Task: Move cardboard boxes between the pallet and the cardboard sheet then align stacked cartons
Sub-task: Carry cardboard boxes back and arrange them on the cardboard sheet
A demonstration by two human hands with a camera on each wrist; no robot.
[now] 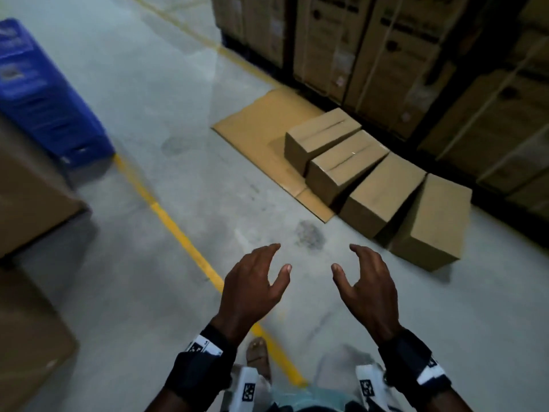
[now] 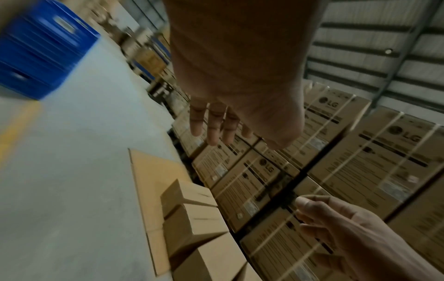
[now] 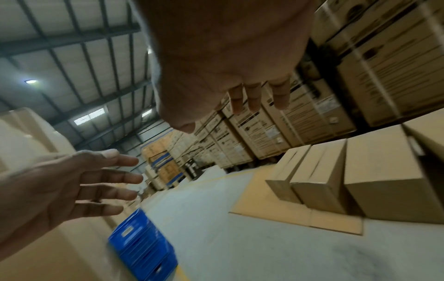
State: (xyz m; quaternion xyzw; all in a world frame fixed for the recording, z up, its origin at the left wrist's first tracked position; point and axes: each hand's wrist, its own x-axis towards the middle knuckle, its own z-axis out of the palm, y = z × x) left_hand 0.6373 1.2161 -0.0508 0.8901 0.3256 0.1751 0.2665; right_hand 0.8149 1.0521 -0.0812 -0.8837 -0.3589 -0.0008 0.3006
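Several plain cardboard boxes [image 1: 341, 162] stand in a row on the floor at the right; the two far ones rest on a flat cardboard sheet [image 1: 261, 126], the near ones [image 1: 427, 221] on bare concrete. The same row of boxes [image 2: 192, 224] [image 3: 324, 178] shows in both wrist views. My left hand [image 1: 261, 281] and right hand [image 1: 365, 278] hover side by side above the floor, palms facing each other, fingers loosely spread, holding nothing. Both hands are well short of the boxes.
Tall strapped cartons [image 1: 386, 49] line the far right wall. A blue plastic crate stack [image 1: 44, 96] stands at the left, with large brown cartons [image 1: 26, 197] in front of it. A yellow floor line [image 1: 184, 236] runs diagonally under my hands. My foot [image 1: 258, 355] is below.
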